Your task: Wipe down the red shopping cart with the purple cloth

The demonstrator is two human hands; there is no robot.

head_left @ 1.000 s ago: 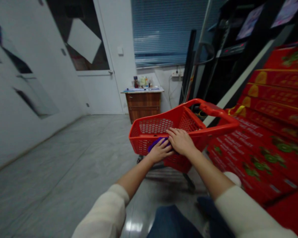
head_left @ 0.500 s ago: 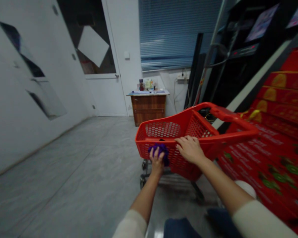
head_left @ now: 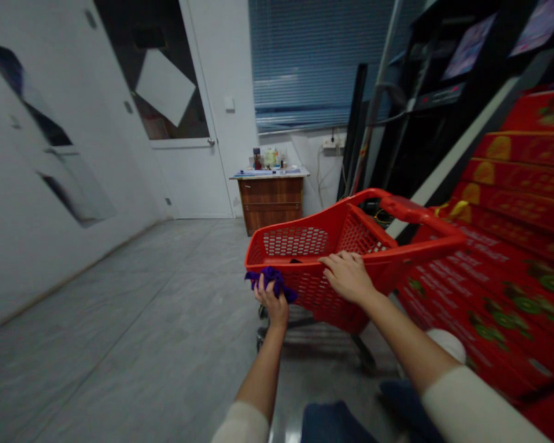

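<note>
A red plastic shopping cart point(head_left: 337, 317) with perforated walls stands in front of me, its handle to the right. My left hand point(head_left: 271, 300) is closed on a purple cloth point(head_left: 273, 278) and presses it to the near side wall, close to the cart's left end. The cloth bunches out past my fingers on both sides. My right hand point(head_left: 348, 275) is hooked over the near rim, fingertips on top and palm along the outside. A small dark item point(head_left: 295, 261) shows inside the basket; I cannot make out its kind.
Stacked red fruit boxes point(head_left: 480, 295) rise close on the right. Behind the cart is a brown wooden cabinet point(head_left: 272, 206) with bottles on top. A white door point(head_left: 191, 178) and grey concrete floor point(head_left: 133, 320) lie to the left. A white round object point(head_left: 447, 344) sits by the boxes.
My left hand has slid the purple cloth leftward along the cart's side toward its end. My right hand keeps its place on the rim. The view has shifted slightly.
</note>
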